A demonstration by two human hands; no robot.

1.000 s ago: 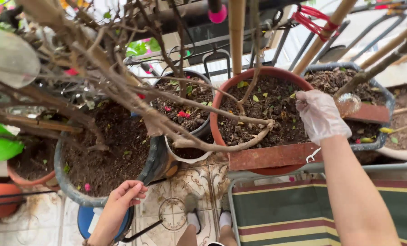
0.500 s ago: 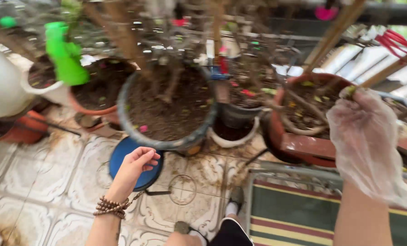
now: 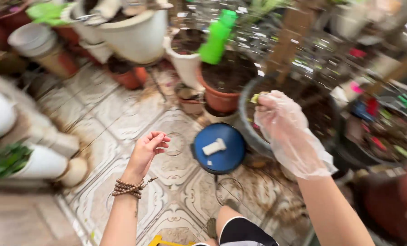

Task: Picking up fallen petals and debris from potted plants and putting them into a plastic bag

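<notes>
Gloved right hand (image 3: 283, 125) pinches leaf scraps (image 3: 258, 96), orientation unclear.

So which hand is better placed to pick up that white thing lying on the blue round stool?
Probably the left hand: it is bare, empty and half open beside the blue stool, level with the white piece. The gloved right hand already pinches green bits.

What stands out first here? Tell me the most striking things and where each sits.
The right hand, in a loose clear plastic glove, is raised at centre right with a small greenish scrap pinched at its fingertips. Below it a round blue stool stands on the patterned floor tiles. A bright green spray bottle stands out among the pots at top centre.
</notes>
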